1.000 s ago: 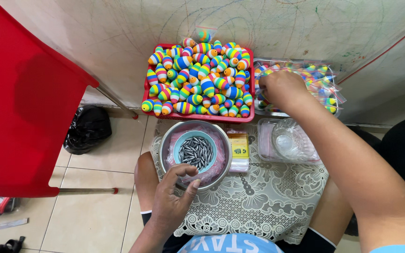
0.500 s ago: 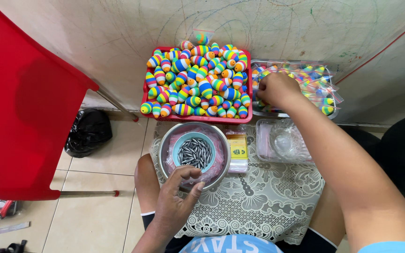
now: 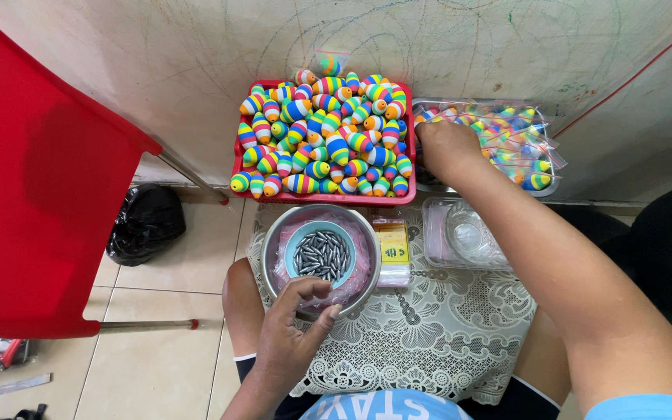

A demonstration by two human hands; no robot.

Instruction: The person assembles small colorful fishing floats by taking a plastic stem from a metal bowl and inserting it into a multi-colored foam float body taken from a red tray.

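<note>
Metal weights (image 3: 321, 256): small grey bullet-shaped pieces heaped in a blue bowl (image 3: 295, 237), which sits inside a steel bowl (image 3: 274, 233) on the lace-covered lap board that serves as counter (image 3: 429, 327).
Head view, left hand (image 3: 289, 342): resting at the steel bowl's near rim, thumb and fingers (image 3: 305, 289) curled loosely toward the weights, nothing visibly pinched between them.
Head view, right hand (image 3: 446, 148): reaching over the clear tray of bagged floats (image 3: 519, 144); its fingers are hidden behind the knuckles, so the person cannot be said to be gripping or not.
Striped floats (image 3: 324, 136): piled high in a red tray (image 3: 320, 198) against the wall (several sit on the very edge).
Doing it well: taking one weight at a time with a fingertip pinch would likely avoid spilling the heap, and the right arm looks best kept high over the red tray.
Nearby: red chair (image 3: 33, 194), black bag (image 3: 143, 225), empty clear tub (image 3: 464, 233).
</note>
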